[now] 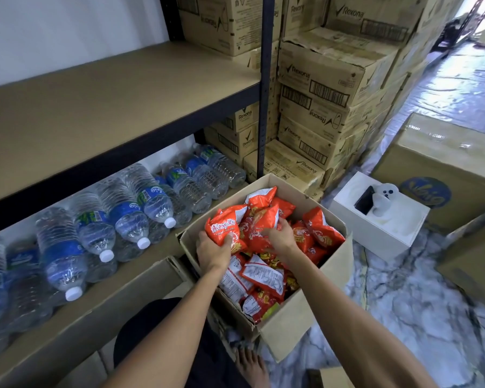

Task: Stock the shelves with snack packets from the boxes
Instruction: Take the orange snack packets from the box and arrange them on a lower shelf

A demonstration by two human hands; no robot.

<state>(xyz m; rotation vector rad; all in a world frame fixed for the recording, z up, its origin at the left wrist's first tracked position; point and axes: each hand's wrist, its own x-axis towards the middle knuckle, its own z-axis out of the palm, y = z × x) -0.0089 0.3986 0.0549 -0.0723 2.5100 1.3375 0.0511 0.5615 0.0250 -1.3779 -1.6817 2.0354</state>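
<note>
An open cardboard box (300, 326) stands on the floor in front of me, filled with several orange-red snack packets (317, 231). My left hand (213, 252) grips one packet (221, 224) at the box's left side, thumb curled over its front. My right hand (280, 235) reaches into the middle of the pile and holds another orange packet (259, 222) from above. A bare brown shelf board (118, 99) runs across the upper left. Below it, a lower shelf (76, 312) carries water bottles.
Water bottles (129, 217) lie on the lower shelf, caps toward me. Stacked Rexona cartons (319, 88) rise behind the box. A white box (375, 219) and large cartons (443, 169) stand right on the marble floor. My bare foot (252, 368) is near the box.
</note>
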